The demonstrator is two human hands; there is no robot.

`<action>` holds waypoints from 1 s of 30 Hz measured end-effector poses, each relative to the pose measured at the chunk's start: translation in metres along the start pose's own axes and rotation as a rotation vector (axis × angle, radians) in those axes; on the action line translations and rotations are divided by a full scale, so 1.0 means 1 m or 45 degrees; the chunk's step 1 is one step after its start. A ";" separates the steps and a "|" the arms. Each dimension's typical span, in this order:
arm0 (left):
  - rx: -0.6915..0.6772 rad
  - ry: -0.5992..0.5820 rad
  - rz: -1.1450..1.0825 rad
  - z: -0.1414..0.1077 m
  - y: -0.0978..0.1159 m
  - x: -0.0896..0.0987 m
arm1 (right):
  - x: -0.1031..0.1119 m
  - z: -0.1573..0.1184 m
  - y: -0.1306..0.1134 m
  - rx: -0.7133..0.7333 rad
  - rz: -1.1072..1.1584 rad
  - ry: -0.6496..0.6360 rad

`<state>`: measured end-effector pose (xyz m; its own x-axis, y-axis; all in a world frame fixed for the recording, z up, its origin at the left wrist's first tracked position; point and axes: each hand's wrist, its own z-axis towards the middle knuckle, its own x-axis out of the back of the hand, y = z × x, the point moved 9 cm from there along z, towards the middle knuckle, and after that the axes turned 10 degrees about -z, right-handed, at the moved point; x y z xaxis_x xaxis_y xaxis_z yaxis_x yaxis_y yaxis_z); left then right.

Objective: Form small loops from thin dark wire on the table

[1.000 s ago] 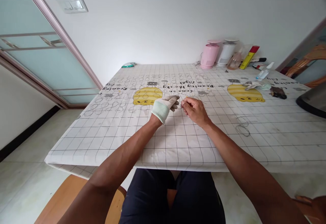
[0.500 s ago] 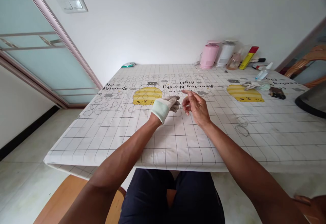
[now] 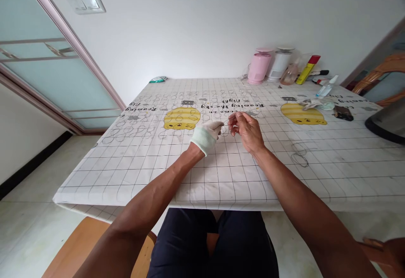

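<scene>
Left hand (image 3: 208,136) angled inward, right hand (image 3: 249,133) half-curled

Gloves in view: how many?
2: one glove on the left hand, the other glove lying on the tablecloth at right, before the clear bottle. Others may be hidden.

My gloved left hand (image 3: 207,135) pinches a thin wire (image 3: 223,128), its slight curve showing above the tablecloth (image 3: 221,172).

Far right, a pink cylindrical appliance (image 3: 259,69) stands beside a white one (image 3: 279,66), left of a red-capped yellow can (image 3: 307,70); a green-edged packet (image 3: 158,79) lies far left.
</scene>
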<state>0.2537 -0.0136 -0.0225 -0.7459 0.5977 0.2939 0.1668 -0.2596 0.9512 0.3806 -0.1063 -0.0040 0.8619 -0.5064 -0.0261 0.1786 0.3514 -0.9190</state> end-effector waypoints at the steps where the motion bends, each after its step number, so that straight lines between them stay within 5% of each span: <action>1: 0.011 0.001 -0.029 0.000 -0.001 0.000 | 0.000 0.000 -0.001 0.000 0.009 -0.009; 15: 0.069 0.293 -0.070 -0.008 0.006 0.029 | -0.017 -0.014 -0.019 0.123 -0.393 -0.033; 22: 0.063 0.218 -0.124 -0.006 0.008 0.020 | -0.036 -0.023 -0.018 0.254 -0.702 -0.051; 30: -0.038 0.100 -0.064 -0.010 0.017 0.009 | -0.031 -0.017 -0.007 0.133 -0.672 -0.080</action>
<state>0.2431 -0.0197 -0.0049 -0.8011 0.5498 0.2366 0.1096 -0.2539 0.9610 0.3440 -0.1066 -0.0034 0.6685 -0.5882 0.4552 0.6385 0.1400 -0.7568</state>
